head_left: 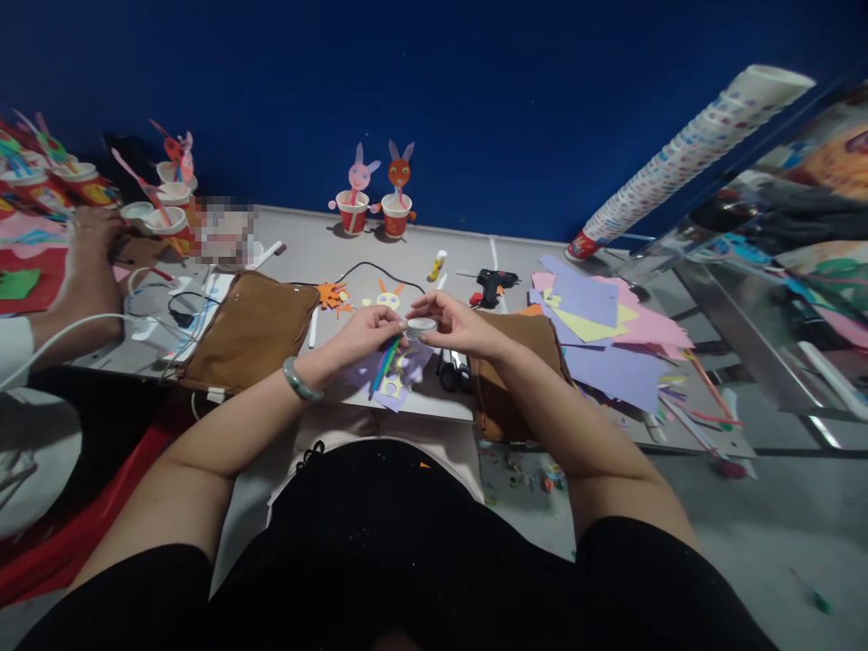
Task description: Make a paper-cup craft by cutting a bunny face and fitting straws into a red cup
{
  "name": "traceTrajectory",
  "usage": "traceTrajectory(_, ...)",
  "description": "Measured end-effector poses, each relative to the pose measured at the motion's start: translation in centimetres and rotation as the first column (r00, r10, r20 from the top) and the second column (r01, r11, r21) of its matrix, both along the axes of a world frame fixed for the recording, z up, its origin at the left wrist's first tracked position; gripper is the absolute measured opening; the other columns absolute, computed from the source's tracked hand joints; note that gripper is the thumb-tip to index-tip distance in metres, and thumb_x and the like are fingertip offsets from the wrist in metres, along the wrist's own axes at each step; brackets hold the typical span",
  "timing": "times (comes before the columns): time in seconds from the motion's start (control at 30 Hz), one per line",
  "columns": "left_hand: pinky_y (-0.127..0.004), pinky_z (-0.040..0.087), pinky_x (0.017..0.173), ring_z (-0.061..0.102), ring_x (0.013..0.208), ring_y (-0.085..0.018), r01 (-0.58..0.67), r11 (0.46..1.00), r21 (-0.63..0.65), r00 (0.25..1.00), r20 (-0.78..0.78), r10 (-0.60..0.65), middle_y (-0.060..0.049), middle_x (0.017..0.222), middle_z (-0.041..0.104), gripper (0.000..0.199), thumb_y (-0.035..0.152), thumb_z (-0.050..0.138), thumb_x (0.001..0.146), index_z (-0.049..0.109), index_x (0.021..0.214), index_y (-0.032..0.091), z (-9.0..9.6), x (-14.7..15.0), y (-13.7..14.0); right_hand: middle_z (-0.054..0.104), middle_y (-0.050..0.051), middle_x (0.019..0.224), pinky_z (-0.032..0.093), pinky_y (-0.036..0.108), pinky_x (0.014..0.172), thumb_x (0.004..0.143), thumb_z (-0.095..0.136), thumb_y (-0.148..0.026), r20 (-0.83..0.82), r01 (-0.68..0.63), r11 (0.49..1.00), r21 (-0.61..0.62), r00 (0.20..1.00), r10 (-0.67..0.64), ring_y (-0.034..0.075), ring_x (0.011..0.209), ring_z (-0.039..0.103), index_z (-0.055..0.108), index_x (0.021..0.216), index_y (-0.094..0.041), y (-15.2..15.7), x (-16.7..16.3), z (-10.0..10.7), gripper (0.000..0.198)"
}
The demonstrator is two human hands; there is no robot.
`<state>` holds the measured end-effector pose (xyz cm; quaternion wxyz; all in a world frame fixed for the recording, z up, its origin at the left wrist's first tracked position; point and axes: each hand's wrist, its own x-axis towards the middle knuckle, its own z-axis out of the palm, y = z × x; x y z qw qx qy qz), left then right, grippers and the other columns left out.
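Over the table's front edge my two hands meet at their fingertips. My right hand curls its fingers around a small whitish round thing that looks like a roll of tape. The fingers of my left hand are pinched together at its left side, and thin blue and green strips hang down from them. Below lie cut purple and yellow paper scraps. Black-handled scissors rest just right of these. A white paper rabbit face with orange ears lies behind my hands.
Brown cushions flank the work spot. At the back stand two red cups with rabbit figures, a glue stick and a glue gun. A tall cup stack leans right, beside coloured paper. A co-worker's arm reaches in left.
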<state>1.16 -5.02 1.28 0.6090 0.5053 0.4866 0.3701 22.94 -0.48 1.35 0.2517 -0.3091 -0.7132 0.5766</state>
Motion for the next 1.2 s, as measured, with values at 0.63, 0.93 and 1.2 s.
traceTrajectory(0.63, -0.021, 0.051, 0.056, 0.07, 0.058, -0.014, -0.011, 0.983, -0.184, 1.0, 0.023, 0.016, -0.006, 0.072, 0.076, 0.022, 0.028, 0.078, 0.086, 0.061, 0.084, 0.014, 0.9, -2.3, 0.8, 0.078, 0.012, 0.12, 0.056, 0.035, 0.103, 0.084, 0.074, -0.031, -0.367, -0.534, 0.822, 0.198, 0.737, 0.567, 0.023, 0.118, 0.072, 0.069, 0.12, -0.021, -12.4, -1.2, 9.8, 0.038)
traceTrajectory(0.93, -0.018, 0.045, 0.046, 0.066, 0.052, -0.012, -0.084, 0.976, -0.202, 0.994, 0.048, 0.096, -0.006, 0.071, 0.076, 0.02, 0.026, 0.075, 0.087, 0.058, 0.085, 0.015, 2.6, -2.7, 0.6, 0.064, 0.022, 0.145, 0.057, 0.039, 0.1, 0.085, 0.073, -0.039, -0.69, -0.717, 0.555, -0.421, 0.651, 0.317, 0.029, 0.13, 0.068, 0.055, 0.147, -0.021, -17.6, 0.4, 9.3, 0.068)
traceTrajectory(1.2, -0.02, 0.047, 0.049, 0.064, 0.054, -0.013, -0.081, 0.98, -0.179, 0.994, 0.053, 0.092, -0.005, 0.069, 0.074, 0.022, 0.029, 0.075, 0.087, 0.058, 0.084, 0.015, 2.6, -3.4, 0.6, 0.077, 0.016, 0.11, 0.061, 0.032, 0.085, 0.077, 0.08, -0.045, -0.723, -0.641, 0.727, -0.247, 0.622, 0.302, 0.022, 0.094, 0.076, 0.064, 0.127, -0.024, -17.8, 1.0, 9.3, 0.057)
